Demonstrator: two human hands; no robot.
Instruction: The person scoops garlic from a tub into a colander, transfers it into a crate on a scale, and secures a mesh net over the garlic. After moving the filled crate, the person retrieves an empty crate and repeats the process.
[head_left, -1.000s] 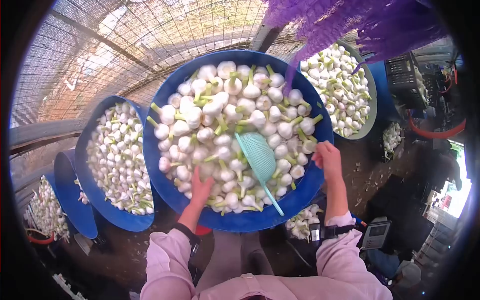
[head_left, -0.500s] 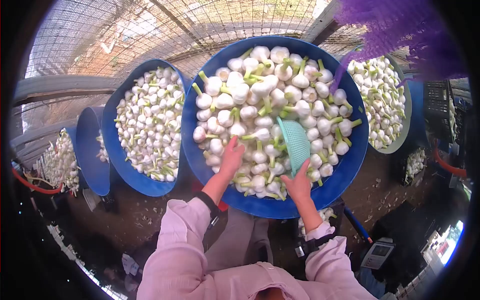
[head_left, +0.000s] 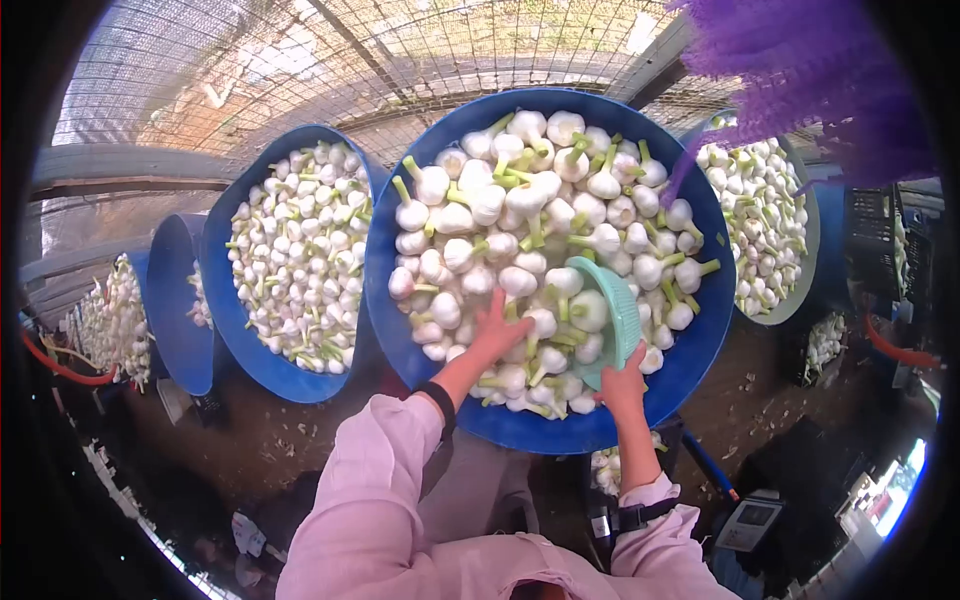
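Scoop [head_left: 622, 318]: teal, tipped on its side in the heap at the right of the tub, mouth facing left, a few bulbs already inside.
Right hand [head_left: 622, 382]: clenched round the scoop's handle, close above the near rim.
Left hand [head_left: 497, 330]: opened flat, fingers spread on the bulbs just left of the scoop's mouth, grasping nothing that I can see.
Garlic [head_left: 520, 200]: white bulbs with green stalk stubs, heaped to the brim of the blue tub [head_left: 385, 310].
Rim: the heap stands about level with it, and both my hands work at the near edge. If I shove hard with the flat palm, I reckon bulbs could roll past the scoop and over onto the dirt floor [head_left: 300, 440], where loose bulbs [head_left: 610, 468] already lie below the tub.
Tilt: the scoop looks shallow and leans. Lifted at this angle, the top bulbs would likely slide back out.
Handle: it is thin and held in one fist, so a heavy load might twist it in my grip.
Stalks: pressing down on the stubs could snap them or bruise the skins.
Purple netting [head_left: 800, 70]: a strand dangles over the tub's far right edge, and a scoop swung that way could snag on it.
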